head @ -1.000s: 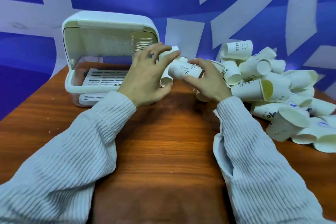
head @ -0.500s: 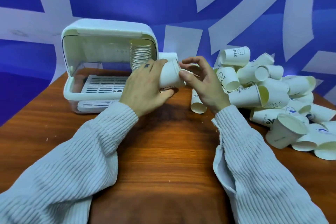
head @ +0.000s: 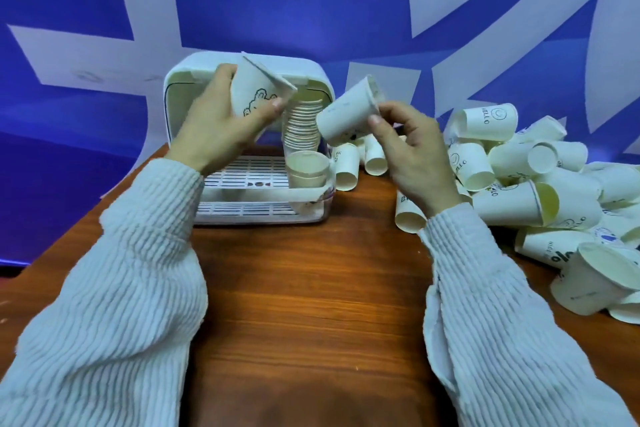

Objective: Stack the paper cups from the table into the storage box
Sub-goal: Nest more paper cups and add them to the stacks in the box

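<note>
Cups held aloft: left hand point(head: 221, 121) clamps a crumpled cup point(head: 254, 90), right hand point(head: 412, 149) pinches another cup point(head: 348, 113), both above the storage box point(head: 180, 104) at far left. Next, seemingly: nest one onto its stack point(head: 301, 125); loose cups point(head: 512, 180) crowd the desk point(head: 311, 288) at right.

matt white paper cups point(head: 502, 166) lie heaped on the glossy, wood-grained table point(head: 311, 288), right of the smooth white plastic box point(head: 249, 208) with its slotted tray, and ribbed knit cloth sleeves point(head: 121, 288) lie before it.
</note>
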Motion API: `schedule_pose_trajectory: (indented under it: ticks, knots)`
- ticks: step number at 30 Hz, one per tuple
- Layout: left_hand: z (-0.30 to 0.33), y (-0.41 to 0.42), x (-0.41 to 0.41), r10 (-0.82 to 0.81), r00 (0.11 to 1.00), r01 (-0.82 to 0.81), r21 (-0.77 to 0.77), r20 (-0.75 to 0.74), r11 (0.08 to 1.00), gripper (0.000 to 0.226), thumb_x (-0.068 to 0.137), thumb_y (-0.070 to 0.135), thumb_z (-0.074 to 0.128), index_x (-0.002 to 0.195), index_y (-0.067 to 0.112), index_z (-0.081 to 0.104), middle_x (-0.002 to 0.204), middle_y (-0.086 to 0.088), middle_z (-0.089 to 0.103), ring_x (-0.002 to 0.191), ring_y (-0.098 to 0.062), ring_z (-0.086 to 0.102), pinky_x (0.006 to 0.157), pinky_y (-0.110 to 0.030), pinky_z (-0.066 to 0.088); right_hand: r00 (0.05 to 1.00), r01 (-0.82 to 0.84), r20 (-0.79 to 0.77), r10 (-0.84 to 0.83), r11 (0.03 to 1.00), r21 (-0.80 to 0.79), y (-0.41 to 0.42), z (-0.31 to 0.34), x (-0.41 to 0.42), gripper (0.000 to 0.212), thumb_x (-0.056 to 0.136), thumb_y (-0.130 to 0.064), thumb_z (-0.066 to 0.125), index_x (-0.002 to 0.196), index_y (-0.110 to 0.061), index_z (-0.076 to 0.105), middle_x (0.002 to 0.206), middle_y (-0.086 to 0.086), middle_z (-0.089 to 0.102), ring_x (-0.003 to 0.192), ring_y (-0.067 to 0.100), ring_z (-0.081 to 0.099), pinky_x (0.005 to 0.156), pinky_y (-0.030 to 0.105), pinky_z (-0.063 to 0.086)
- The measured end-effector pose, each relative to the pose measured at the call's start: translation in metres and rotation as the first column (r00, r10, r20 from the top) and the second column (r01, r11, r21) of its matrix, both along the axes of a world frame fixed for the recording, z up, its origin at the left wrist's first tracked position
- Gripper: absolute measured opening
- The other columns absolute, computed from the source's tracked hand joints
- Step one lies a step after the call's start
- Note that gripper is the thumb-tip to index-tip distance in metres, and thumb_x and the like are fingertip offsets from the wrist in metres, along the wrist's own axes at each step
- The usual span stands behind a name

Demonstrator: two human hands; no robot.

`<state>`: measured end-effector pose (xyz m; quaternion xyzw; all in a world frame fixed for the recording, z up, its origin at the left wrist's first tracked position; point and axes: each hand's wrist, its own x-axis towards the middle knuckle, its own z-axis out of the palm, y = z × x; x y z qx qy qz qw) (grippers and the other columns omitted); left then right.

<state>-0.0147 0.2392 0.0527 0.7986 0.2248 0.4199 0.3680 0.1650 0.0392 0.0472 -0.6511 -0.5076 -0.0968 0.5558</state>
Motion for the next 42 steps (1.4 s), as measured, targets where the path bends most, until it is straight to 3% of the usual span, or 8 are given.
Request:
schedule_pose_trajectory:
  ticks: [4,8,12,17,24,29,37,42]
  knots:
    - [0.001,-0.003,0.004,0.071,0.985,-0.05,-0.135,0.155,0.99,0.069,0.074,0.065,0.077,0.124,0.025,0.051,0.116,0.004,0.067,0.108,-0.02,0.067,0.088,-0.056,0.058,0.923,0.135,0.383,-0.039,0.964,-0.227,0.038,-0.017,-0.01,0.025,0.098,-0.023,0.053,0.114,-0.016,0.071,0.113,0.002,0.073,0.103,0.03,0.059,0.093,0.044,0.043]
    - [-0.005,-0.014,0.015,0.043,0.98,-0.018,-0.131,0.194,0.991,0.072,0.079,0.057,0.076,0.134,0.02,0.046,0.123,0.005,0.063,0.11,-0.008,0.064,0.098,-0.042,0.055,0.868,0.193,0.489,0.088,0.847,-0.495,0.06,-0.034,-0.014,0.041,0.096,-0.02,0.045,0.131,-0.024,0.066,0.128,0.0,0.069,0.116,0.03,0.056,0.105,0.045,0.034]
    - [-0.022,-0.019,0.028,0.025,0.982,-0.012,-0.07,0.189,0.997,0.08,0.081,0.052,0.077,0.145,0.028,0.035,0.133,0.006,0.055,0.119,-0.013,0.059,0.104,-0.042,0.05,0.871,0.141,0.454,0.188,0.79,-0.597,0.064,-0.047,-0.018,0.04,0.1,-0.02,0.047,0.136,-0.019,0.064,0.132,0.005,0.067,0.123,0.026,0.053,0.114,0.043,0.03]
    - [-0.037,-0.028,0.04,0.059,0.987,-0.06,0.003,0.15,0.998,0.074,0.079,0.047,0.082,0.138,0.024,0.045,0.126,0.016,0.056,0.114,-0.007,0.057,0.098,-0.035,0.052,0.989,0.092,0.136,-0.056,0.956,-0.279,0.044,-0.034,0.006,0.027,0.099,-0.026,0.058,0.117,-0.016,0.074,0.118,0.001,0.072,0.115,0.014,0.06,0.104,0.031,0.042]
    - [-0.053,-0.035,0.05,0.226,0.901,-0.083,0.366,-0.371,0.927,0.073,0.09,0.068,0.056,0.145,0.021,0.05,0.149,-0.008,0.049,0.132,-0.033,0.049,0.107,-0.049,0.041,0.96,0.219,-0.099,-0.263,0.92,-0.324,-0.001,-0.022,0.043,0.024,0.098,-0.03,0.06,0.118,-0.026,0.074,0.111,-0.013,0.072,0.106,0.004,0.064,0.1,0.029,0.049]
    - [-0.059,-0.038,0.05,0.285,0.755,0.01,0.444,-0.591,0.896,0.099,0.085,0.088,0.007,0.142,0.025,0.057,0.164,0.002,0.035,0.15,-0.026,0.029,0.122,-0.055,0.017,0.945,0.279,0.078,-0.318,0.658,-0.699,-0.031,-0.018,0.068,0.034,0.098,-0.041,0.059,0.129,-0.028,0.067,0.125,-0.004,0.069,0.119,0.017,0.061,0.103,0.035,0.045]
    - [-0.059,-0.055,0.056,0.221,0.962,-0.109,0.516,-0.16,0.85,0.065,0.095,0.068,0.035,0.132,0.022,0.063,0.143,-0.004,0.055,0.15,-0.025,0.028,0.123,-0.056,0.012,0.903,0.42,0.317,-0.291,0.438,-0.795,-0.036,-0.042,0.078,0.057,0.088,-0.05,0.067,0.143,-0.038,0.056,0.146,0.005,0.057,0.145,0.026,0.039,0.119,0.045,0.023]
    - [-0.058,-0.064,0.059,0.146,0.988,-0.097,0.532,-0.052,0.841,0.047,0.093,0.051,0.053,0.124,0.018,0.066,0.132,-0.001,0.061,0.139,-0.026,0.043,0.114,-0.052,0.033,0.944,0.28,0.074,-0.322,0.66,-0.697,-0.029,-0.038,0.071,0.029,0.087,-0.03,0.07,0.115,-0.038,0.07,0.116,-0.004,0.071,0.118,0.021,0.062,0.112,0.044,0.039]
